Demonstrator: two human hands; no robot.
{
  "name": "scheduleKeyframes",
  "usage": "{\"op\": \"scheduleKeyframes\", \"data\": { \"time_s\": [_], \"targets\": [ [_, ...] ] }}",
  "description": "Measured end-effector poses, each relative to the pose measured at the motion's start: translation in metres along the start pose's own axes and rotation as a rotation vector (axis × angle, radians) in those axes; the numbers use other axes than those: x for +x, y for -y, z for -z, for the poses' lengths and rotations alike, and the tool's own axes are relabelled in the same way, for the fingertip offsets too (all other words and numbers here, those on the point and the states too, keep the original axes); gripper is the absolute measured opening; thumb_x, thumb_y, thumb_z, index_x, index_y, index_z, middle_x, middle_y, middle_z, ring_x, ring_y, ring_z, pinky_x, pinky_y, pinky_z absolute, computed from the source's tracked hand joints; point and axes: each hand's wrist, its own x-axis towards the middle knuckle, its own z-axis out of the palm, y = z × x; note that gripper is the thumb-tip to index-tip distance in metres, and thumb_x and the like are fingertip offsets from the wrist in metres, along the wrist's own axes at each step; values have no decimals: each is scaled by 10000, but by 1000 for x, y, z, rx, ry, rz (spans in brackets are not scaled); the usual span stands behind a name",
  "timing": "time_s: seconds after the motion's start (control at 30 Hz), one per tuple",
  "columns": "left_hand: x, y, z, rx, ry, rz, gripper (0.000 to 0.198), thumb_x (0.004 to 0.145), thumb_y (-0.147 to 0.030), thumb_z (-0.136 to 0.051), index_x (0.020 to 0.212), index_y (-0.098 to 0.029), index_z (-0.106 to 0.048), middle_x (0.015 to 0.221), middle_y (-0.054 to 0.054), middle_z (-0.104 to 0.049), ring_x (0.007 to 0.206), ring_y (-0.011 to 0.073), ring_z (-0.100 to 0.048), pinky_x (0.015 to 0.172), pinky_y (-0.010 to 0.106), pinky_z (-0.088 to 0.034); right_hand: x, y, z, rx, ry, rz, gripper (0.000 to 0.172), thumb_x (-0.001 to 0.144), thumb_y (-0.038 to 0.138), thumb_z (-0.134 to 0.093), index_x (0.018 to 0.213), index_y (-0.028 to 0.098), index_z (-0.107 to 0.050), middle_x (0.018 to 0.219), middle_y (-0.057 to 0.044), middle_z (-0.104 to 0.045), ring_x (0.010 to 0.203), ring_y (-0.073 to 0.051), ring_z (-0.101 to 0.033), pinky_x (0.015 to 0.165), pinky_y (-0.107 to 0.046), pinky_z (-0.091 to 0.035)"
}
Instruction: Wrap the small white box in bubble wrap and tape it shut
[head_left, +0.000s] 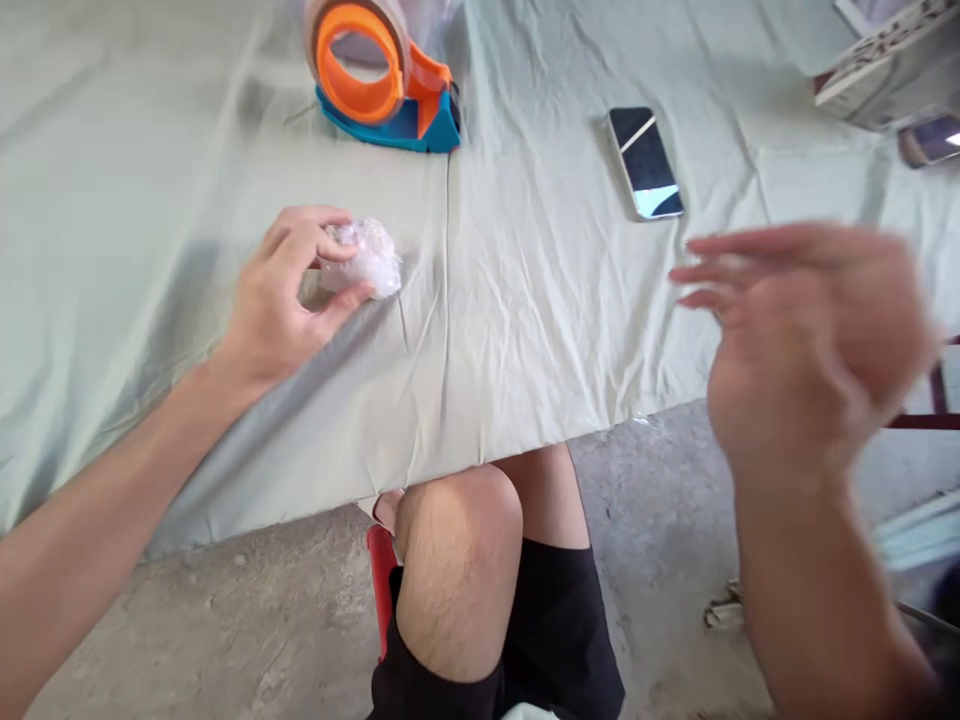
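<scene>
- The bundle [379,262] is seen left of the frame's centre, at the worktop [540,330].
- It is held by the left grip [289,280], between thumb and fingers; the right grip [817,320], blurred at right, is loosely extended, with nothing seen held.
- Judged by its crinkled clear wrap, lightness, softness and some slipperiness may be expected; fragility cannot be told.
- It is best taken gently by opposite sides.

Black shorts [559,620], bare forearms [131,520]
</scene>
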Motion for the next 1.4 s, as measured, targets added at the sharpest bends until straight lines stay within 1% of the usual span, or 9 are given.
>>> {"op": "scheduleKeyframes", "data": {
  "time_s": [0.07, 0.2, 0.3, 0.43, 0.57, 0.73, 0.9, 1.23, 1.4],
  "targets": [
    [1, 1, 3, -51, 46, 37, 576, 949, -752, -979, 1196, -294, -732, 1412, 80, -825, 1288, 323, -783, 833, 474, -741, -38, -21, -5, 185, -129, 21, 267, 1200, 482, -656, 1427, 500, -794, 1406, 3, -859, 1276, -347, -849, 1057, -643, -733],
    [4, -9, 9, -111, 58, 199, 449, 1107, -770, -739, 1119, -321, -764, 1419, 1, -815, 1319, 304, -754, 931, 547, -746, -96, -47, -22, 13, 189, 31, 416, 1237, 343, -537, 1615, 379, -708, 1608, -72, -786, 1521, -370, -746, 1255, -684, -660],
    [5, -22, 11, -131, 46, 338, 309, 1088, -673, -777, 1101, -364, -785, 1449, -66, -803, 1417, 346, -710, 1076, 648, -694, -111, -52, -30, -77, 234, 81, 577, 1222, 316, -561, 1786, 434, -540, 1685, -96, -718, 1553, -402, -703, 1275, -717, -642],
    [8, -30, 13, -152, 54, 364, 335, 961, -649, -911, 1047, -351, -784, 1401, -101, -811, 1430, 372, -683, 1099, 687, -663, -93, -48, -28, 2, 291, 65, 667, 1194, 368, -610, 1817, 555, -459, 1509, -92, -749, 1311, -411, -789, 1113, -696, -723],
    [8, -25, 12, -132, 78, 378, 391, 1069, -751, -779, 1074, -361, -776, 1433, -46, -795, 1458, 368, -672, 1149, 705, -647, -67, -41, -24, 72, 377, 3, 260, 1163, 403, -638, 1365, 447, -796, 1268, -83, -783, 997, -360, -808, 862, -605, -732],
    [8, -14, 9, -30, 72, 175, 534, 1150, -803, -633, 1070, -285, -739, 1360, 74, -825, 1293, 288, -748, 873, 465, -735, -54, -40, -29, 26, 333, -7, 59, 1101, 370, -700, 1119, 359, -755, 1087, -73, -781, 935, -334, -780, 866, -542, -694],
    [11, -24, 10, 10, 26, 34, 386, 1224, -581, -623, 1103, -238, -753, 1303, 164, -853, 1245, 312, -809, 778, 449, -733, -48, -39, -29, -6, 358, -12, 93, 1097, 414, -669, 1106, 342, -728, 1174, -86, -795, 978, -343, -777, 897, -542, -654],
    [10, -22, 4, -19, -2, 227, 555, 1100, -855, -662, 1005, -316, -757, 1260, 77, -857, 1259, 293, -755, 833, 462, -742, -39, -44, -27, 40, 461, -49, 102, 1079, 461, -668, 1042, 368, -682, 1017, -50, -780, 863, -343, -720, 809, -581, -606],
    [9, -24, 5, 75, -3, 55, 439, 1225, -615, -585, 1080, -234, -748, 1302, 126, -865, 1231, 259, -802, 752, 393, -725, -34, -47, -27, 43, 517, -78, 326, 1132, 581, -632, 927, 331, -678, 973, -56, -772, 775, -300, -650, 756, -533, -551]
  ]
}}
